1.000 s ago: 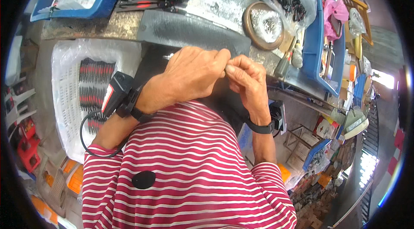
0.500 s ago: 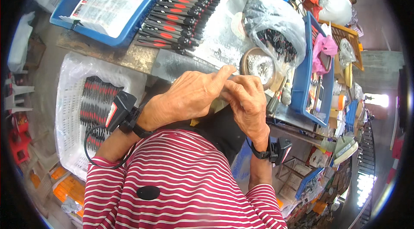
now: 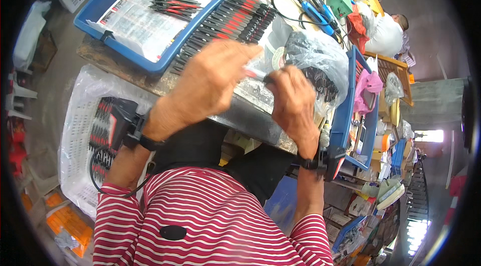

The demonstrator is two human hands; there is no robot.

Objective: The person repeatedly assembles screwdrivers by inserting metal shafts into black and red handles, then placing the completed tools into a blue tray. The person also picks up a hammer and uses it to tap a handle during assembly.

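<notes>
My left hand (image 3: 208, 78) and my right hand (image 3: 293, 98) are raised over the front edge of the table. Between their fingertips spans a slim black-and-red piece (image 3: 256, 73), smeared by motion, so its exact kind cannot be made out. Fingers of both hands are closed on it, the right ones at its dark end. Just beyond my left hand, a row of slim black-and-red handled pieces (image 3: 233, 18) lies side by side on the table. A clear plastic bag (image 3: 315, 48) with black parts stands beyond my right hand.
A blue tray (image 3: 173, 48) with more black-and-red pieces lies at the far left. Below it stands a white plastic-lined basket (image 3: 75, 140) holding similar pieces. To the right are a blue bin (image 3: 340, 110), a blue corded tool (image 3: 315, 18) and a green box (image 3: 339, 3).
Both hands have moved slightly apart, and the black-and-red piece now shows between them. The left hand has risen toward the row. The view has shifted, showing more of the tray and table.
</notes>
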